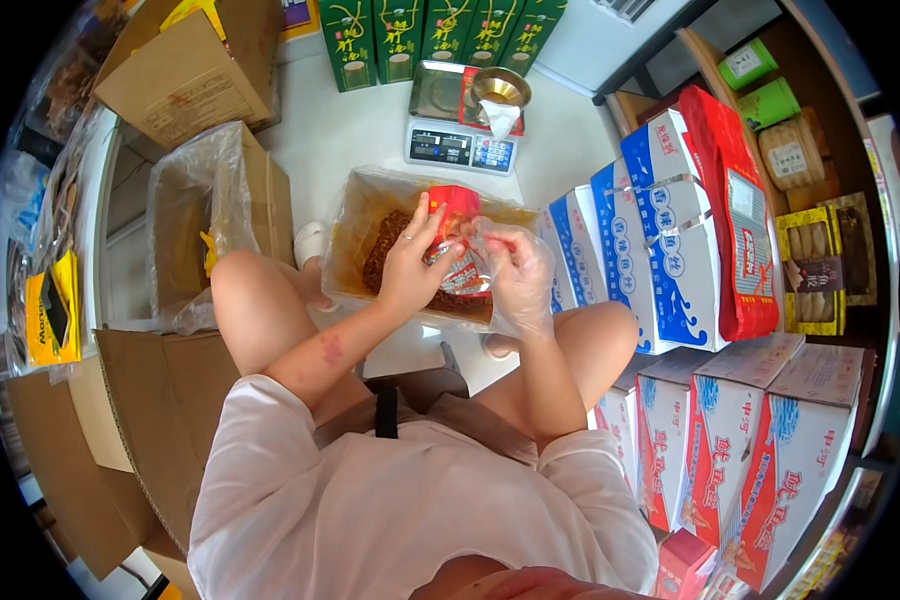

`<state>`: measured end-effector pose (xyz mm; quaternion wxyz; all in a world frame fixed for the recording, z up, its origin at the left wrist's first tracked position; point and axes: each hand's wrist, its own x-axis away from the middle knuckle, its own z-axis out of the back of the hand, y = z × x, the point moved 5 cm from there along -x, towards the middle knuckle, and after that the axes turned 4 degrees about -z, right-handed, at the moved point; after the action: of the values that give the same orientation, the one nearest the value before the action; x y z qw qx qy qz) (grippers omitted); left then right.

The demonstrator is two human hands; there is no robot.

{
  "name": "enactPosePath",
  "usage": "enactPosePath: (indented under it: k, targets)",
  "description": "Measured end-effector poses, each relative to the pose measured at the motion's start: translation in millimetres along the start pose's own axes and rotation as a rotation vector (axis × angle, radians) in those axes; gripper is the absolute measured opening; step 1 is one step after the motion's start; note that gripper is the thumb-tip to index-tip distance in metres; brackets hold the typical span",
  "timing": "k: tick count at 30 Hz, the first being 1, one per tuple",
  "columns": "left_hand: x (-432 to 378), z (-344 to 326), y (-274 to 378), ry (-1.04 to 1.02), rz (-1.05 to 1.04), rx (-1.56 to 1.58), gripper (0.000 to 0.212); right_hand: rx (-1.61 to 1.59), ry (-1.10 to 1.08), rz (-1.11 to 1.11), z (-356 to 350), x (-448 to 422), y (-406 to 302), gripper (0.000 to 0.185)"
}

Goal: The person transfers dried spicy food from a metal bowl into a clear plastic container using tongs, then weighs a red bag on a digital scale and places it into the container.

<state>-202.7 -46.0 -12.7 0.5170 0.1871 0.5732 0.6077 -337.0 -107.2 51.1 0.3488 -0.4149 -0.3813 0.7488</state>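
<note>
Over a plastic-lined cardboard box (352,225) between the knees, my bare left hand (412,262) holds a red printed food pouch (457,199), its fingers spread along the pouch's left side. My right hand (521,274), in a clear plastic glove, is at the pouch's right side with fingers bent together; whether it pinches the pouch or some food is unclear. Dark brown shredded food (386,244) lies in the box below. Beyond the box, a digital scale (461,146) bears a flat red pouch (469,97) and a brass-coloured bowl (502,84) with a white tissue (499,118).
Another lined carton (270,202) stands at the left, with a larger open carton (187,82) behind it. Green gift bags (397,41) line the far side. At the right are blue-and-white boxes (664,240), red-and-white boxes (780,465) and a shelf with packaged goods. White slippers (313,244) are near the box.
</note>
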Motion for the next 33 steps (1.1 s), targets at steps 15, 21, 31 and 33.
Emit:
enactPosePath:
  k: [15,21,31,33]
  targets:
    - [-10.5,13.2,-0.6,0.023,0.019,-0.038,0.05,-0.135,-0.085,-0.304,-5.0,7.3,25.4,0.016]
    - [-14.6,22.5,1.2,0.118,-0.05,-0.073,0.05,-0.082,-0.051,-0.248,-6.2,3.0,30.2,0.015]
    - [-26.2,40.4,-5.7,0.195,0.052,0.012,0.049,0.209,-0.063,-0.297,-14.5,-0.7,31.6,0.014]
    - [-30.5,46.7,-6.4,0.234,0.049,0.026,0.047,0.21,-0.075,-0.31,-15.8,1.0,37.5,0.013]
